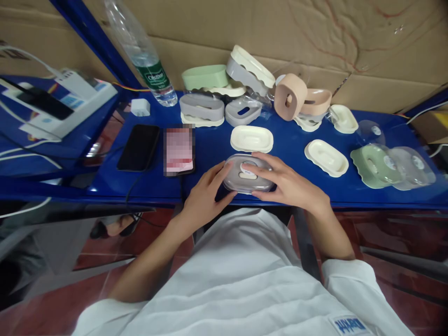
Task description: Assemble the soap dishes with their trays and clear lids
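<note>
A grey oval dish with a clear lid [236, 181] and a round white sticker lies at the table's front edge, between both hands. My left hand [207, 192] grips its left end, thumb at the front and fingers at the back. From the right, my right hand [285, 181] holds the same dish, with fingers reaching over the lid near the sticker. Just behind it sits a cream oval tray [252, 139]. Another cream tray [326, 158] lies to the right. The undersides of both hands are hidden.
Green, grey and peach dish parts [202, 107] are piled at the back. Lidded dishes [376, 165] stand at the right. A water bottle [156, 77], white adapter [140, 107], black phone [137, 147] and partly blurred phone [179, 150] are on the left.
</note>
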The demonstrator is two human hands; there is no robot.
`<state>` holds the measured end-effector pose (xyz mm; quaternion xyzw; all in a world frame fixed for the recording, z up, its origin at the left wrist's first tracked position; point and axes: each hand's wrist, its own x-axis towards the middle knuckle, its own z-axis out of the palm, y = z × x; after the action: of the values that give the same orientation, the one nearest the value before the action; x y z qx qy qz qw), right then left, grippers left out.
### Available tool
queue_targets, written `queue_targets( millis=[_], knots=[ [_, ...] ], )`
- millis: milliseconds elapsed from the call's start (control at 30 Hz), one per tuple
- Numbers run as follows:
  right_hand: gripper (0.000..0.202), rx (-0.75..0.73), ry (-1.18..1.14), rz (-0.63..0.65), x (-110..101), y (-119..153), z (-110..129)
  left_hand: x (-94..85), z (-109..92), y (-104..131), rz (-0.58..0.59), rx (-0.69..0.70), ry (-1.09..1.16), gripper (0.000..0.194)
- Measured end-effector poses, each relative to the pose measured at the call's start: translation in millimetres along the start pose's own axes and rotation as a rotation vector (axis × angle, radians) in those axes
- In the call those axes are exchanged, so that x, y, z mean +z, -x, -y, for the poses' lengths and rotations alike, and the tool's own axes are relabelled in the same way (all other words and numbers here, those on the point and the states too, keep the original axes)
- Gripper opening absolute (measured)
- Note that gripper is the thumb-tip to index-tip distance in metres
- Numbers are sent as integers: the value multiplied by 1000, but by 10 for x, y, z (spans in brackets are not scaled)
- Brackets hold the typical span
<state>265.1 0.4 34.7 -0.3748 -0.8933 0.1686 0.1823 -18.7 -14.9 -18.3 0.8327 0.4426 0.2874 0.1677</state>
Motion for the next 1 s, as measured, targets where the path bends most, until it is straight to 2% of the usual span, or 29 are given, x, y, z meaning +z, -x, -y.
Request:
queue_targets(
  millis=[167, 367, 533, 767, 900, 1000],
  knots=[
    [61, 1, 9, -21, 58, -38, 4, 25, 18, 6, -16, 9, -26, 74],
    [65, 25, 9, -115, 243, 72, -20, 22, -3, -2, -8, 33, -24, 75],
    [61, 45, 37, -166, 288, 124, -22, 21, -2, 6, 0, 46, -52, 74],
    [79, 74, -13, -136, 265, 156, -5, 37, -12, 3, -12, 53, -32, 84],
    [78, 46, 32, -106, 177, 217, 2, 50, -11, 5, -30, 51, -11, 87],
    [76, 73, 135, -164, -119, 414, -9, 53, -9, 10, -35, 29, 17, 86]
  ],
)
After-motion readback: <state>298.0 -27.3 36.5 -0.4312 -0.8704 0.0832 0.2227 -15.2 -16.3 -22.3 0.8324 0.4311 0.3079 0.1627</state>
